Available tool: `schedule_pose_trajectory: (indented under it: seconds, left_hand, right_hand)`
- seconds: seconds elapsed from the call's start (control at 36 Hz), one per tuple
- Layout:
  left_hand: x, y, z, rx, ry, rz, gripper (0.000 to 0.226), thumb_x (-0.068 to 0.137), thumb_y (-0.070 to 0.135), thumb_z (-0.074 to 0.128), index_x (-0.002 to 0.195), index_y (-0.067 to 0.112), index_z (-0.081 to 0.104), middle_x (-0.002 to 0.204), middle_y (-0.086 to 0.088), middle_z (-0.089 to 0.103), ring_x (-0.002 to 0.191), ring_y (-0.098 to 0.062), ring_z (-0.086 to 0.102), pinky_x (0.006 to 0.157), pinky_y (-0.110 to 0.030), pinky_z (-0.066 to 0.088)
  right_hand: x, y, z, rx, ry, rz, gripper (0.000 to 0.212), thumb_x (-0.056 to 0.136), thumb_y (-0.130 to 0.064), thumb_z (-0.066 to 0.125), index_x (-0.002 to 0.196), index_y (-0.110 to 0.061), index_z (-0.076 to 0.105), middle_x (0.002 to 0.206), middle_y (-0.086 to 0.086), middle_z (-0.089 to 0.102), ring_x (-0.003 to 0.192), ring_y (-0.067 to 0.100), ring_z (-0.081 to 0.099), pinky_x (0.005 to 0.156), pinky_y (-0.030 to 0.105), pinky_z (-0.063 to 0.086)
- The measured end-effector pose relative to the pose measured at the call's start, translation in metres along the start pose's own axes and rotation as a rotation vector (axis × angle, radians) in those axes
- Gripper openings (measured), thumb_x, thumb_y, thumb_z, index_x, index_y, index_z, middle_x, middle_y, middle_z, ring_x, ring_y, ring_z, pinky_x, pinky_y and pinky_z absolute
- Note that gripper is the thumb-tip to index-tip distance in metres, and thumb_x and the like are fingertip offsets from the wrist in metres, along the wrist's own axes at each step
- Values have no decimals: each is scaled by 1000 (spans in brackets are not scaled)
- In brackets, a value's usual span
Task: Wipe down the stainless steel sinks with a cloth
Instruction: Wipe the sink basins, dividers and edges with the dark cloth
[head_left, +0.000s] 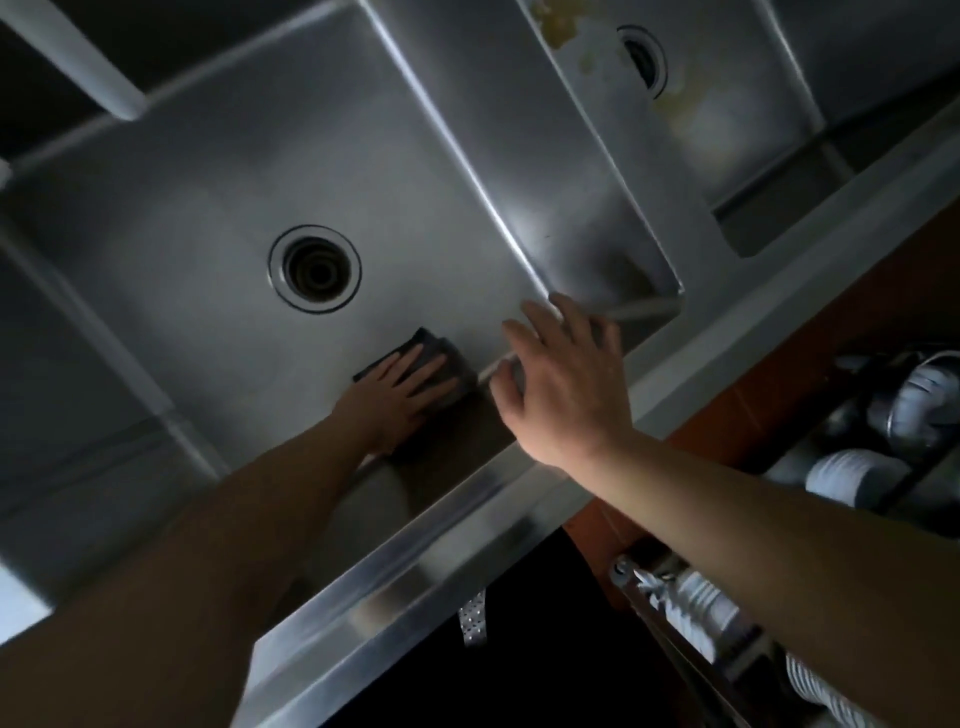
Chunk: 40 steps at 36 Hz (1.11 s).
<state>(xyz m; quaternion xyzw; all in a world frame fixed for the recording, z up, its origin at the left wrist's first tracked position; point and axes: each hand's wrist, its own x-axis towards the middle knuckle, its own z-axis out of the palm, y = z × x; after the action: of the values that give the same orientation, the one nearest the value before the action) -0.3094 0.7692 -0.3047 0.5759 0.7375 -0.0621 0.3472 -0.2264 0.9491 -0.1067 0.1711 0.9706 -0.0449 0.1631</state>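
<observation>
Dark grey cloth (441, 358), silver steel sink (208, 208)

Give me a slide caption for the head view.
Left hand presses a dark cloth flat in the sink; right hand open above its rim.

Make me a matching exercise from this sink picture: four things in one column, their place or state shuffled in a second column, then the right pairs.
Things:
1. cloth
2. right hand
3. drain
4. yellowish stains

Places or states:
A. in the farther basin
B. pressed flat under the left hand
C. open hole in the near basin's floor
D. fingers spread, at the divider between the basins

Pairs: 1-B, 2-D, 3-C, 4-A
</observation>
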Motion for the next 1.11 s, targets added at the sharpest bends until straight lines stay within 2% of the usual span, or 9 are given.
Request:
schedule_pose_trajectory:
  seconds: [0.22, 0.42, 0.5, 0.58, 0.69, 0.78, 0.89, 0.94, 1.11]
  left_hand:
    - [-105, -32, 50, 67, -174, -66, 74, 100, 42, 40, 145, 49, -18, 161, 7, -22, 149, -28, -18, 121, -43, -2]
    - [-119, -8, -15, -319, -327, -244, 51, 98, 28, 46, 145, 45, 36, 164, 5, 11, 150, -30, 12, 119, -43, 20]
    - [-132, 0, -55, -810, -89, -406, 34, 97, 33, 54, 129, 26, 63, 143, -3, 53, 128, -25, 49, 104, -29, 37]
    - [-168, 4, -78, -1107, 251, -641, 29, 94, 25, 60, 123, 21, 68, 131, -2, 64, 122, -21, 57, 102, -26, 39]
    - [-236, 31, -92, -1108, 771, -907, 30, 93, 16, 54, 117, 26, 70, 108, 1, 71, 100, -19, 65, 83, -18, 44]
    - [-281, 64, -85, -996, 1159, -1095, 35, 91, 12, 50, 119, 21, 69, 112, 7, 66, 107, -15, 61, 91, -22, 46]
    - [-298, 109, -54, -845, 1096, -1508, 47, 96, 18, 51, 142, 20, 50, 154, -4, 40, 145, -28, 27, 118, -40, 24]
    - [-289, 131, -42, -861, 972, -1680, 57, 96, 22, 50, 151, 24, 34, 162, -6, 23, 149, -30, 13, 120, -42, 13]
    - [-235, 170, -38, -864, 868, -1972, 61, 98, 18, 43, 155, 28, 24, 164, -4, 14, 151, -25, 7, 122, -42, 8]
  right_hand:
    - [-1, 1, 6, -18, 53, -35, 42, 88, -34, 38, 109, -13, 67, 124, 5, 64, 127, 29, 49, 99, 45, 37]
    - [1, -1, -1, -119, -131, -55, 37, 91, -31, 39, 106, -10, 66, 118, 8, 62, 114, 32, 54, 92, 42, 39]
    - [13, -19, -13, -158, -418, -117, 28, 89, -25, 48, 101, -10, 69, 110, 11, 64, 102, 34, 61, 86, 36, 47]
    - [13, -71, -17, -157, -677, -279, 24, 82, -24, 53, 98, -18, 70, 106, 9, 68, 97, 33, 64, 78, 33, 44]
    - [8, -142, 7, 58, -873, -377, 32, 89, -22, 53, 117, -18, 68, 126, 8, 65, 113, 28, 60, 94, 33, 49]
    - [19, -169, 31, 79, -917, -373, 50, 94, -20, 50, 143, -10, 48, 150, 14, 45, 135, 30, 45, 106, 33, 38]
    - [30, -178, 63, -157, -914, -542, 49, 94, -18, 53, 142, -11, 46, 142, 19, 51, 122, 34, 54, 89, 33, 44]
    - [31, -175, 77, -322, -932, -689, 59, 94, -14, 54, 150, -21, 35, 148, 15, 44, 127, 35, 51, 99, 40, 45]
    - [48, -176, 110, -567, -729, -1153, 75, 98, -15, 47, 157, -34, 5, 166, -4, -7, 153, 23, -3, 116, 58, 19]
